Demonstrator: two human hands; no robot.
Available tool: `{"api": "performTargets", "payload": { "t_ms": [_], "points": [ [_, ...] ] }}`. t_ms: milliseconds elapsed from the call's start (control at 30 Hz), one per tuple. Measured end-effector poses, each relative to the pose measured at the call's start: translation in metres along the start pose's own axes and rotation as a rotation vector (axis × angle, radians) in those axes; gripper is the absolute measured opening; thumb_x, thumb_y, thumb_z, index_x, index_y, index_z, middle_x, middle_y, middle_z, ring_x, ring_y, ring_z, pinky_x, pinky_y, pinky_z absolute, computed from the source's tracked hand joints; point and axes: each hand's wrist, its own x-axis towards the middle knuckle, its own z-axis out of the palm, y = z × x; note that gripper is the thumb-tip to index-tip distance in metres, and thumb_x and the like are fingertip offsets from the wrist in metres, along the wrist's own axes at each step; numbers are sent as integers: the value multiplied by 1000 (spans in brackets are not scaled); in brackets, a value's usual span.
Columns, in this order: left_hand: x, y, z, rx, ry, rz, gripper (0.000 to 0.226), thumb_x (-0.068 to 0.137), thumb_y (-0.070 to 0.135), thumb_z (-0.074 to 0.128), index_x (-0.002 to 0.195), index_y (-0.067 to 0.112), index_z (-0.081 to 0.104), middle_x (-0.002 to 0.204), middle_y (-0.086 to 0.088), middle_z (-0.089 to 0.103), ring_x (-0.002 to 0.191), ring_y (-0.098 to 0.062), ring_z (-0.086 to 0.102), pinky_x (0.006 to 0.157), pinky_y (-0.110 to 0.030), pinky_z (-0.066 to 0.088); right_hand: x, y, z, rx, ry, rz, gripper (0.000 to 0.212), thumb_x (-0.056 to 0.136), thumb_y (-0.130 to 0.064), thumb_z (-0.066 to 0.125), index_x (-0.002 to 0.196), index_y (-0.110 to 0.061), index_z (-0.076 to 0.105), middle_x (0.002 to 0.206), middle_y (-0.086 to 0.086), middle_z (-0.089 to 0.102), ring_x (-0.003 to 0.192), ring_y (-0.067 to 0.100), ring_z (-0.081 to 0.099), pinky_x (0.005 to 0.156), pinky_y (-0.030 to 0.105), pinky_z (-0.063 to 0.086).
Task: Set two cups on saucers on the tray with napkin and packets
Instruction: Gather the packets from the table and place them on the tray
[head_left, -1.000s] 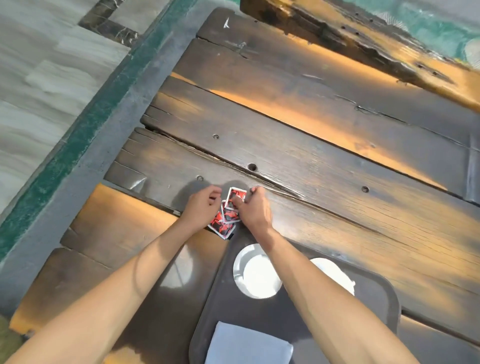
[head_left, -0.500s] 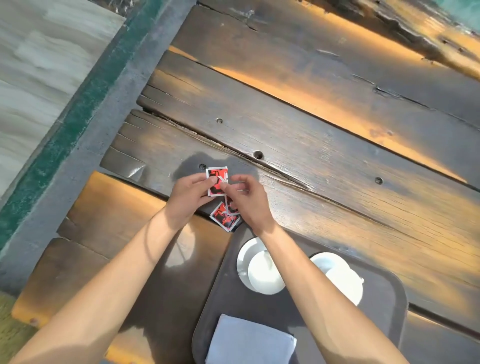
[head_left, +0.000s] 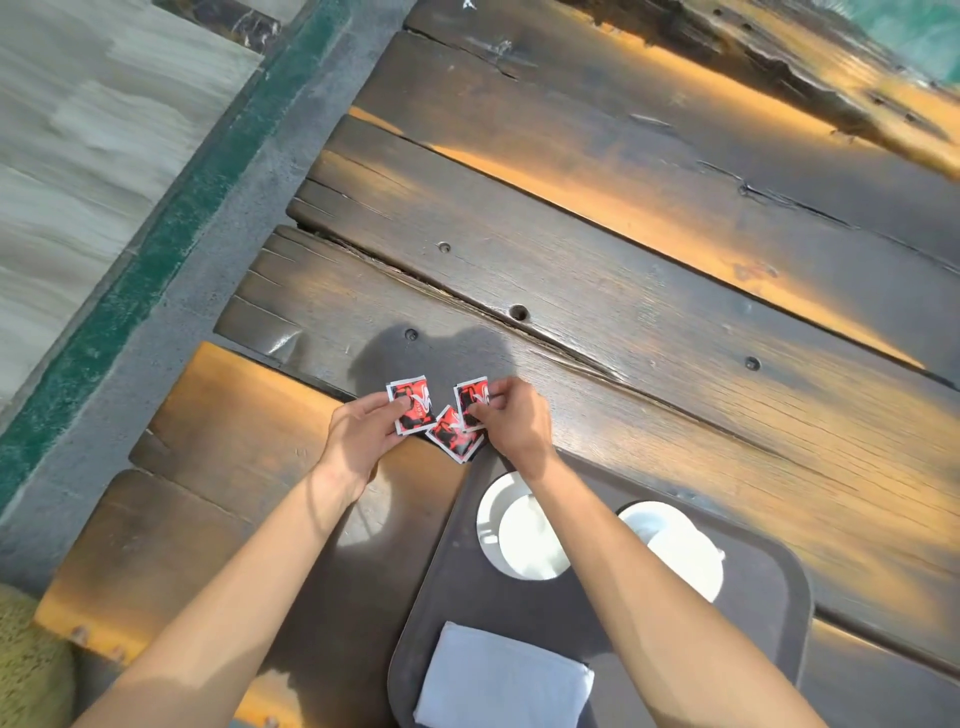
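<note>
On the wooden table just beyond the tray's far-left corner, my left hand (head_left: 363, 439) pinches one red-and-black packet (head_left: 413, 402). A second packet (head_left: 474, 400) is held by my right hand (head_left: 514, 421). Between them a small stack of packets (head_left: 451, 439) lies on the wood. The dark tray (head_left: 769, 603) holds two white cups on saucers: the left cup (head_left: 530, 540) partly behind my right forearm, the right cup (head_left: 685, 553) beside it. A folded white napkin (head_left: 501, 678) rests at the tray's near edge.
The table (head_left: 623, 291) is made of dark, worn planks with gaps and bolt holes. Its left edge drops to a grey curb with a green stripe (head_left: 156, 260) and pale flooring. A rough plank edge runs along the far right.
My hands have drawn apart, each holding a separate packet; before, both were working together on the packets over the stack. The view shifted slightly.
</note>
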Motion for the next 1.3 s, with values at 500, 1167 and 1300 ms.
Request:
{"api": "performTargets", "payload": {
  "t_ms": [500, 1167, 1300],
  "points": [
    [8, -3, -9, 107, -211, 42, 21, 92, 16, 69, 111, 8, 76, 109, -15, 77, 108, -23, 72, 99, -36, 55, -21, -16, 17, 361, -136, -128, 39, 72, -23, 92, 92, -28, 59, 70, -2, 75, 61, 10, 71, 56, 32, 58],
    [-15, -7, -45, -112, -57, 42, 20, 90, 5, 70, 108, -2, 73, 105, -20, 76, 90, -25, 77, 77, -26, 61, -22, -26, -4, 75, -189, -193, 18, 92, -22, 73, 103, -9, 71, 83, 2, 75, 80, 10, 69, 78, 28, 52],
    [-38, -1, -37, -140, -153, 90, 18, 89, 9, 70, 105, 3, 76, 110, -21, 75, 96, -27, 75, 86, -28, 60, -52, -35, -24, 487, -305, -173, 16, 92, -19, 75, 104, -9, 71, 76, -3, 67, 66, 3, 64, 60, 12, 50]
  ]
}}
